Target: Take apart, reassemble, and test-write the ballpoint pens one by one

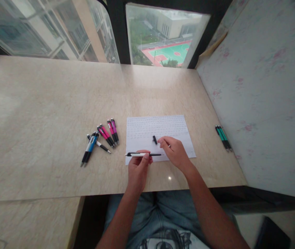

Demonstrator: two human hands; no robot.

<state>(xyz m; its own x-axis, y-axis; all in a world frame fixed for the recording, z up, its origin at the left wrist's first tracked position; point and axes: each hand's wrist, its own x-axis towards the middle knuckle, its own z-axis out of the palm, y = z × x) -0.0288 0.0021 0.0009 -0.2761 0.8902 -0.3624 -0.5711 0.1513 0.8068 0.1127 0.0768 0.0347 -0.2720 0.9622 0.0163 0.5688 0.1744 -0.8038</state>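
Note:
My left hand (138, 166) pinches a white pen (139, 154) with a black clip, level over the lower part of a written sheet of paper (137, 126). The pen's front section is off, and its thin dark refill (156, 154) sticks out to the right. A short black barrel piece (154, 139) lies on the paper, just left of my right fingertips. My right hand (175, 151) hovers over the sheet with thumb and fingers curled together. Something small and pale shows at those fingers, too small to name.
Left of the paper lie two blue pens (89, 148) across a white pen (103, 147), with several pink and purple pens (113, 131) beside them. Green pens (223, 138) rest along the wall (267, 103) at right. Windows (168, 38) stand behind the stone counter (59, 103).

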